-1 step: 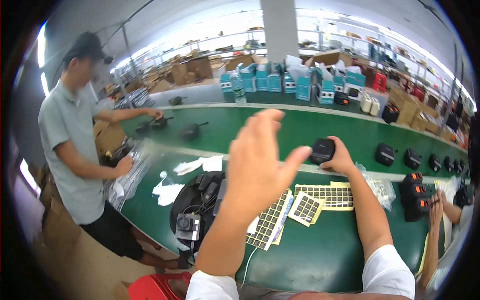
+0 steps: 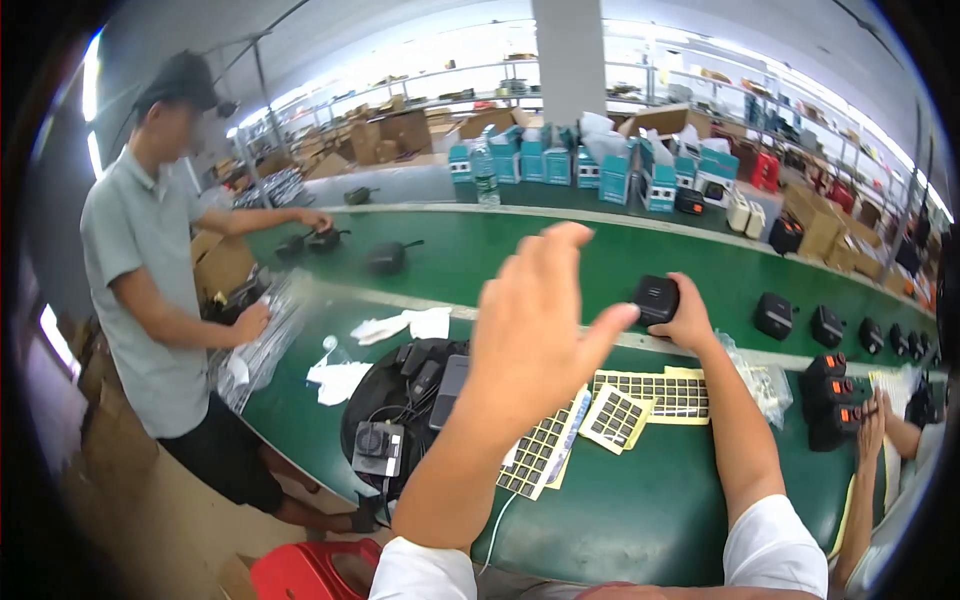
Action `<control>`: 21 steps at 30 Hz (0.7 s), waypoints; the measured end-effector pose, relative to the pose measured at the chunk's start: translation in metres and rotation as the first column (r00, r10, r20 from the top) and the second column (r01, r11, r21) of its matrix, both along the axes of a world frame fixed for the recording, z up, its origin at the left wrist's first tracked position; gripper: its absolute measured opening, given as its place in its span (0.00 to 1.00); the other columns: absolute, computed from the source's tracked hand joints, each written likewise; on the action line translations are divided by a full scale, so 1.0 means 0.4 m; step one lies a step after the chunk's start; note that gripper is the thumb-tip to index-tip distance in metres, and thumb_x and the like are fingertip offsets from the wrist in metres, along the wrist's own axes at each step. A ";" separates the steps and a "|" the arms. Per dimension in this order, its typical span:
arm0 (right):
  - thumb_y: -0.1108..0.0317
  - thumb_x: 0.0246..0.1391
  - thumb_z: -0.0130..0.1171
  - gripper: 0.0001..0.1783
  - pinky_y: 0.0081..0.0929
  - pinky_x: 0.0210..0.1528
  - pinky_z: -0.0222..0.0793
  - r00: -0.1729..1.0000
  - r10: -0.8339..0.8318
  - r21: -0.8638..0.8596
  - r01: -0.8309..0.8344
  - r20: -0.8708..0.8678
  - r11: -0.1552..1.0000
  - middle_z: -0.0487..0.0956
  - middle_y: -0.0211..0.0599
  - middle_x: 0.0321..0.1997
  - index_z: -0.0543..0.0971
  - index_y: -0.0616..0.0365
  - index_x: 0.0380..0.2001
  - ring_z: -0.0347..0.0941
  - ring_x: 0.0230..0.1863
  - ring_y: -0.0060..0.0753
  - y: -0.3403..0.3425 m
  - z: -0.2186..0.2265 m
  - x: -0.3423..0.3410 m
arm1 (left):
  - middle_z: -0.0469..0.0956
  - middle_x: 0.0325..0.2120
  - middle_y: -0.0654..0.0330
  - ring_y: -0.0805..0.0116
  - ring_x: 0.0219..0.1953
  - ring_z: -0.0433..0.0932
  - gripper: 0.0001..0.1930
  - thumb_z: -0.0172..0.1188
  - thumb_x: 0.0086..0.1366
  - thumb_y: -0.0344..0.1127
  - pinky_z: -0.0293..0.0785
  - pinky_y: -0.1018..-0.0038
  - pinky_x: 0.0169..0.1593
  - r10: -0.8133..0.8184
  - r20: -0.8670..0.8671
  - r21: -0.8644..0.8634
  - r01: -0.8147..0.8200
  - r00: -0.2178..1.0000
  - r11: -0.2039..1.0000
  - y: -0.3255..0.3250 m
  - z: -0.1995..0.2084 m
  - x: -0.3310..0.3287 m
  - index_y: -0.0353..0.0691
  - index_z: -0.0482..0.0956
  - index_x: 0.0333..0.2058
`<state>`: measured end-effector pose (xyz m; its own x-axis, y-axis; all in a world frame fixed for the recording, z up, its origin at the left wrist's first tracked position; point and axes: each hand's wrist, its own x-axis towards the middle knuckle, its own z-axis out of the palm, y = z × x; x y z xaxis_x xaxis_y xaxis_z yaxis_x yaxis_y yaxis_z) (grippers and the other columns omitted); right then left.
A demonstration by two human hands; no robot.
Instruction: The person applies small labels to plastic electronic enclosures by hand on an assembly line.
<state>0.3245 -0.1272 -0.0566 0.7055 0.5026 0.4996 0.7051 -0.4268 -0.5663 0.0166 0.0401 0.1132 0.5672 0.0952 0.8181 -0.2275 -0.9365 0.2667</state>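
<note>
My right hand (image 2: 690, 318) is closed around the right side of a black box-shaped device (image 2: 655, 298) with rounded corners, over the near edge of the green belt. Raised in front of me, my left hand (image 2: 535, 325) is empty, with its fingers stretched upward and the thumb pointing toward the device. Its thumb tip looks close to the device; whether they touch I cannot tell. Below my hands lie sheets of small dark square stickers on yellow backing: a long sheet (image 2: 690, 398), a smaller one (image 2: 614, 417) and a slanted one (image 2: 540, 455) partly behind my left arm.
Several similar black devices (image 2: 773, 315) stand along the belt (image 2: 480, 235) to the right. A round black case (image 2: 352, 420) with cables and a small camera (image 2: 375, 440) sits left. A co-worker (image 2: 150, 250) works at far left. Another person's hands (image 2: 872, 425) touch stacked black devices (image 2: 828, 400).
The whole view has shifted slightly. My hands keep the same pose, and the device stays in my right hand.
</note>
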 end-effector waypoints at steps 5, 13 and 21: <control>0.61 0.44 0.76 0.48 0.42 0.66 0.68 0.920 -0.272 -0.018 0.289 0.283 0.957 0.60 0.55 0.74 0.64 0.58 0.68 0.66 0.69 0.56 -0.002 0.060 -0.025 | 0.72 0.49 0.48 0.50 0.49 0.76 0.42 0.74 0.56 0.45 0.73 0.57 0.48 0.045 -0.212 0.096 -0.025 0.976 0.995 -0.029 -0.026 0.002 0.35 0.62 0.63; 0.71 0.56 0.68 0.22 0.27 0.51 0.74 0.953 0.301 0.559 -0.235 -0.027 0.795 0.76 0.38 0.53 0.76 0.63 0.53 0.76 0.48 0.28 -0.016 0.313 -0.280 | 0.70 0.56 0.44 0.43 0.57 0.73 0.41 0.72 0.58 0.45 0.70 0.55 0.59 -0.009 -0.369 0.054 0.031 0.929 0.998 -0.050 -0.017 -0.020 0.40 0.60 0.65; 0.38 0.72 0.37 0.41 0.41 0.48 0.83 0.053 0.962 0.335 -0.941 0.267 -0.041 0.85 0.56 0.38 0.88 0.66 0.39 0.82 0.43 0.55 -0.147 0.472 -0.569 | 0.72 0.55 0.43 0.42 0.58 0.72 0.40 0.73 0.56 0.41 0.69 0.58 0.61 -0.051 -0.412 0.093 0.098 0.910 0.991 -0.057 0.004 -0.005 0.34 0.64 0.64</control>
<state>0.0970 -0.1861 0.1320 -0.2692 0.5239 0.8081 0.2504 0.8483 -0.4666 0.0146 0.0172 0.1150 0.8553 -0.0371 0.5168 -0.1912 -0.9496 0.2483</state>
